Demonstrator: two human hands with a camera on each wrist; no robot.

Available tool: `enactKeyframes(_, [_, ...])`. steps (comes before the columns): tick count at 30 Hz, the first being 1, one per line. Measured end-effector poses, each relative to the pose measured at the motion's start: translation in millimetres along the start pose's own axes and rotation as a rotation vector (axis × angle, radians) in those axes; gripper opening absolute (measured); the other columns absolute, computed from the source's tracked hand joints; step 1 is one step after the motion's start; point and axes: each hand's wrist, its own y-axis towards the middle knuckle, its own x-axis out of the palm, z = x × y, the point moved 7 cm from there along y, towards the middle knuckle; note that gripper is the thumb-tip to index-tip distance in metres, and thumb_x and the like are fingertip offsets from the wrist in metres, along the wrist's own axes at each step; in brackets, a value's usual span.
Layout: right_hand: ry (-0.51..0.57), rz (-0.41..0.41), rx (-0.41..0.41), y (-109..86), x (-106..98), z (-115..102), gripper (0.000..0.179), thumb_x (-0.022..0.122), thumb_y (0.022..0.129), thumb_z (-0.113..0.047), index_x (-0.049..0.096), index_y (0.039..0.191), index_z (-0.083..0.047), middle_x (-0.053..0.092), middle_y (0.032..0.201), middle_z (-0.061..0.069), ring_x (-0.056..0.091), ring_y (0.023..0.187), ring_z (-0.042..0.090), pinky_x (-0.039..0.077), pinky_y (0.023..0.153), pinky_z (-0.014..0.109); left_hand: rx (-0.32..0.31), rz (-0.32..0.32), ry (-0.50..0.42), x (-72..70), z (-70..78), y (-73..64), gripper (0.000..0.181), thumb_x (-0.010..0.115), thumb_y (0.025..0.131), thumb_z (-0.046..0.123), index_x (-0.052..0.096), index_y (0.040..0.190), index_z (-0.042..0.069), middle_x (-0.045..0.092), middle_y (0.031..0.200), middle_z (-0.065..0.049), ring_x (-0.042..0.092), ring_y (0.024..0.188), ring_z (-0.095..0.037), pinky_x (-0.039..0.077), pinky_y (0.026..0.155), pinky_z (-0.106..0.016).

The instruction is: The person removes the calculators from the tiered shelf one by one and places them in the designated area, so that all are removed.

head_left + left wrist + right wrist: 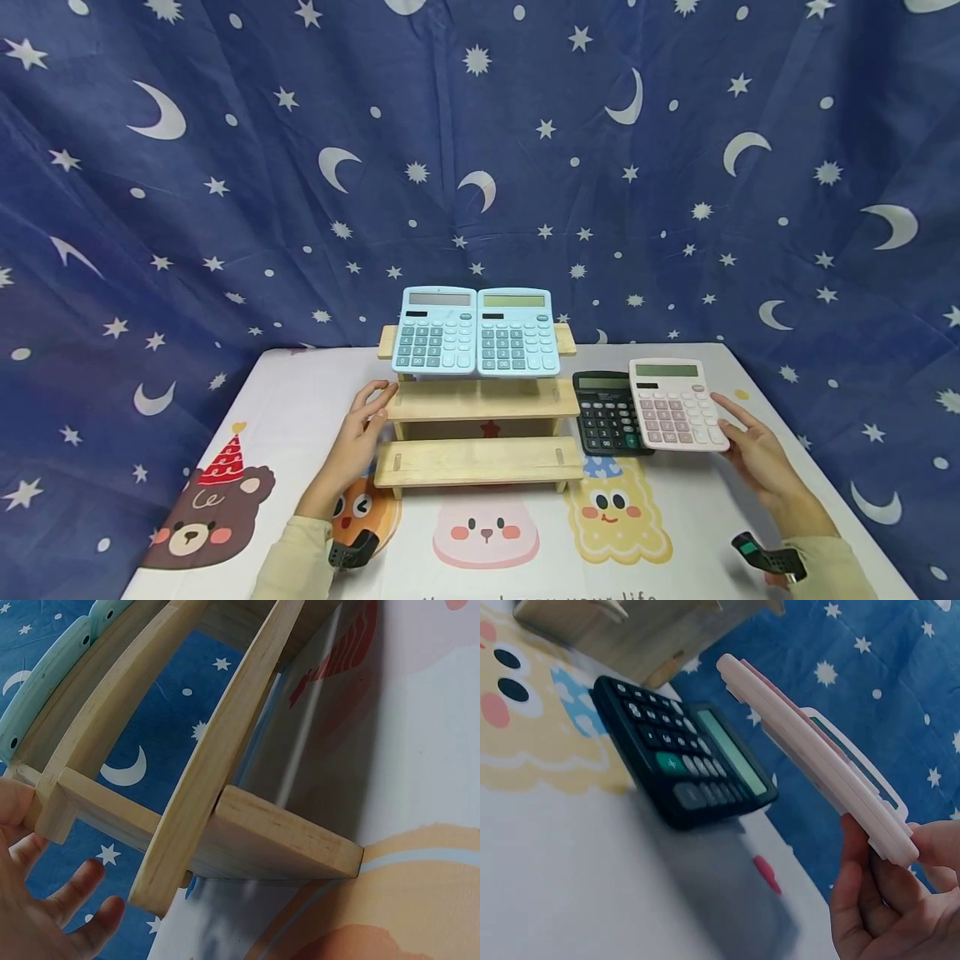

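Observation:
My left hand [362, 429] is at the left end of a wooden tiered shelf [480, 462], its thumb and a finger pinching the end of the middle board. The left wrist view shows the other fingers [94, 934] spread loosely below that board. With my right hand [765, 467] I grip the right edge of a pink-and-white calculator [675, 408]. It is tilted and held above the table in the right wrist view. Just left of it a black calculator [603, 421] lies, partly covered by the pink one in the head view. Two light-blue calculators [435, 333] lean side by side on the top tier.
The shelf's middle board [483, 400] and lower board [199, 772] are bare wood. Beneath everything is a white cartoon-printed tablecloth [315, 383]. A dark-blue curtain [480, 242] with moons and stars hangs behind the table's far edge.

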Motion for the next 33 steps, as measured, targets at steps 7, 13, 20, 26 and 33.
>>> enactKeyframes(7, [-0.013,0.021,0.026,7.5,-13.3,3.8,0.066,0.049,0.107,-0.025,0.017,0.163,-0.012,0.059,0.117,-0.030,0.063,0.098,-0.008,0.054,0.079,0.015,0.002,0.008,0.012,0.3,-1.2,0.6,0.043,0.039,0.109,0.011,0.044,0.147,-0.009,0.032,0.157,-0.024,0.026,0.148,-0.049,0.031,0.111,-0.070])
enactKeyframes(13, [-0.016,0.041,0.062,13.3,-23.6,8.2,0.065,0.050,0.107,-0.027,0.018,0.163,-0.016,0.058,0.114,-0.032,0.063,0.097,-0.009,0.054,0.078,0.015,-0.002,0.006,0.018,0.2,-0.9,0.3,0.043,0.039,0.109,0.011,0.043,0.148,-0.009,0.031,0.157,-0.025,0.026,0.148,-0.050,0.033,0.110,-0.069])
enactKeyframes(20, [0.006,0.046,0.075,17.5,-32.5,15.0,0.060,0.049,0.108,-0.022,0.023,0.162,-0.020,0.064,0.107,-0.032,0.065,0.093,-0.008,0.053,0.076,0.016,-0.015,0.000,0.014,0.4,-1.1,0.0,0.043,0.039,0.110,0.012,0.044,0.148,-0.008,0.031,0.158,-0.023,0.025,0.149,-0.049,0.033,0.109,-0.068])
enactKeyframes(26, [-0.024,0.049,0.099,21.0,-37.4,21.5,0.061,0.048,0.108,-0.022,0.020,0.163,-0.017,0.062,0.106,-0.033,0.064,0.092,-0.008,0.052,0.075,0.016,-0.020,-0.004,0.014,0.0,-1.1,0.1,0.043,0.039,0.109,0.011,0.044,0.148,-0.007,0.031,0.158,-0.022,0.026,0.149,-0.048,0.035,0.110,-0.061])
enactKeyframes(33, [-0.064,0.041,0.157,25.2,-39.5,30.0,0.064,0.044,0.109,-0.023,0.012,0.163,-0.011,0.058,0.105,-0.035,0.062,0.093,-0.010,0.052,0.077,0.016,-0.023,0.000,0.027,-1.2,0.6,0.1,0.043,0.040,0.109,0.011,0.045,0.148,-0.004,0.034,0.158,-0.020,0.029,0.148,-0.044,0.034,0.097,-0.017])
